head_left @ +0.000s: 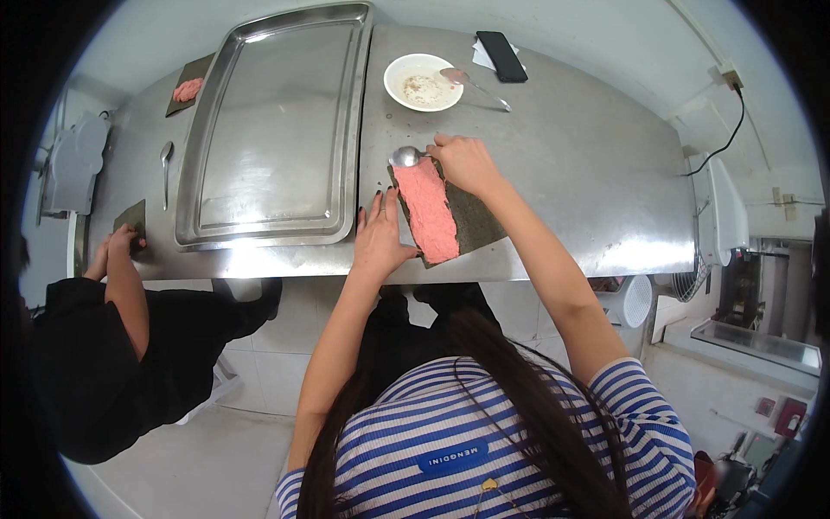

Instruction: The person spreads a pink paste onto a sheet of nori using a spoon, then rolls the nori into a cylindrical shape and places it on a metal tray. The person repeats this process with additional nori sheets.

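Observation:
A dark sheet of dried seaweed (475, 218) lies on the metal table in front of me. Pink minced paste (428, 214) is spread in a long strip over its left part. My right hand (465, 163) is closed round the handle of a metal spoon (406, 156), whose bowl rests at the strip's far end. Along the sheet's left edge lies my left hand (379, 240), fingers stretched out and thumb near the close end of the strip. It holds nothing that I can see.
A big empty metal tray (277, 130) stands left. Beyond the sheet are a white bowl (423, 84) of cloudy liquid, with a second spoon (475, 90), and a black phone (501, 57). Far left, a co-worker's hands (117, 245) touch another sheet; a spoon (166, 175) lies nearby.

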Demonstrator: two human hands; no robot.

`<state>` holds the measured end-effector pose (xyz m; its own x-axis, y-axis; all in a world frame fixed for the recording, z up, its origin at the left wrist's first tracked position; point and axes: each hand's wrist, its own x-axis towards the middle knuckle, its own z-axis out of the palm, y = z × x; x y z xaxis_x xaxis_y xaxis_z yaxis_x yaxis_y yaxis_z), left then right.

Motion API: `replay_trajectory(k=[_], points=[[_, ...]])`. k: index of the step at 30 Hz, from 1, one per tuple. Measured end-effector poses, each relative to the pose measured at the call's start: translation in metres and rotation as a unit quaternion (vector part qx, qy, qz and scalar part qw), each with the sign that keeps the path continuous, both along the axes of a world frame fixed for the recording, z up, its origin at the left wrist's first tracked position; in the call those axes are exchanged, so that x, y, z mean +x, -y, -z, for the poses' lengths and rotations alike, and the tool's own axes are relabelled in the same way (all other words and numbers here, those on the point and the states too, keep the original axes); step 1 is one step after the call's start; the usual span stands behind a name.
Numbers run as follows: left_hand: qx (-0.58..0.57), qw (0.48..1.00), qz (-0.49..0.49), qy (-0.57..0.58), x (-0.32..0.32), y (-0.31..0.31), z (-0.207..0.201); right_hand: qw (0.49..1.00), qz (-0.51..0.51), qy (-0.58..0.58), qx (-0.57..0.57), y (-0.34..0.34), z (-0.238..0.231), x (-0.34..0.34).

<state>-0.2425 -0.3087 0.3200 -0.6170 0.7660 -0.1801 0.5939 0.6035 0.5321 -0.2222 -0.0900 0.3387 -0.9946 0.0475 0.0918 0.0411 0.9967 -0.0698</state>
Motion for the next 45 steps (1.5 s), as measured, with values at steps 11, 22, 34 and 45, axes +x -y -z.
replay_trajectory(k=[11,22,34,45], points=[[0.01,1.0,0.0,-0.01,0.0,0.002,0.001,0.983,0.16,0.026,-0.085,0.029,0.0,0.035],[-0.018,1.0,-0.002,-0.007,0.001,0.002,0.002,0.986,0.098,0.108,-0.081,0.037,-0.032,0.063],[-0.021,1.0,0.008,-0.009,0.001,-0.001,0.002,0.961,0.245,0.062,-0.108,0.082,0.01,0.047],[-0.021,1.0,0.003,-0.007,0.001,0.0,-0.001,0.956,0.271,0.053,-0.094,0.071,0.008,0.085]])
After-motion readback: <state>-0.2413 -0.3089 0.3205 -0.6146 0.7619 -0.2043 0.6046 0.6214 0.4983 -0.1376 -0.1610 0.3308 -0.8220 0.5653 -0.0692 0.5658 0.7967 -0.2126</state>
